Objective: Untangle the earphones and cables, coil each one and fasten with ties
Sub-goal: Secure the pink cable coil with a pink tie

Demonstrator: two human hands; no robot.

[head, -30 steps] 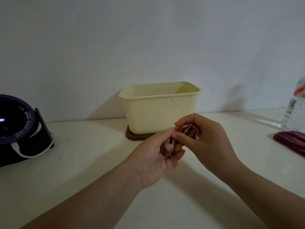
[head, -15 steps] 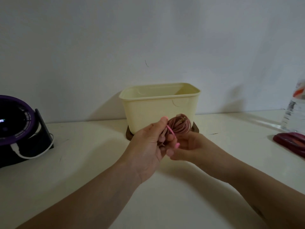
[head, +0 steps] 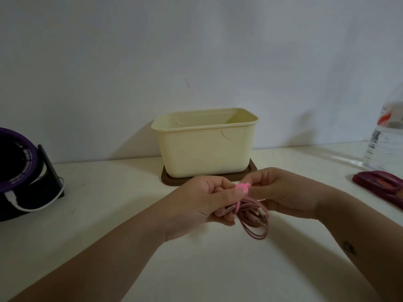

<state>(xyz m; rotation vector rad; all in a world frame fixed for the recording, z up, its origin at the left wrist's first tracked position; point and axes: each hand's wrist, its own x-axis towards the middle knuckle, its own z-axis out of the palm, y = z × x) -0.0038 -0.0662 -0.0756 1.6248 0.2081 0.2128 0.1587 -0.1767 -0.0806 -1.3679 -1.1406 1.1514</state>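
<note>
Cable [head: 253,216] loops are hanging between my hands just above the table [head: 130,214], in front of the cream box [head: 207,149]. My left hand [head: 202,203] is gripping the bunched strands, its thumb pressing by the pink tie [head: 241,186]; my right hand [head: 283,192] is pinching the tie's end. I should be keeping the bunch squeezed while drawing the tie snug, so no loop is slipping free. Half a second ago I was holding the coil higher, balled up against the box front; now it is sitting lower, loops dangling.
</note>
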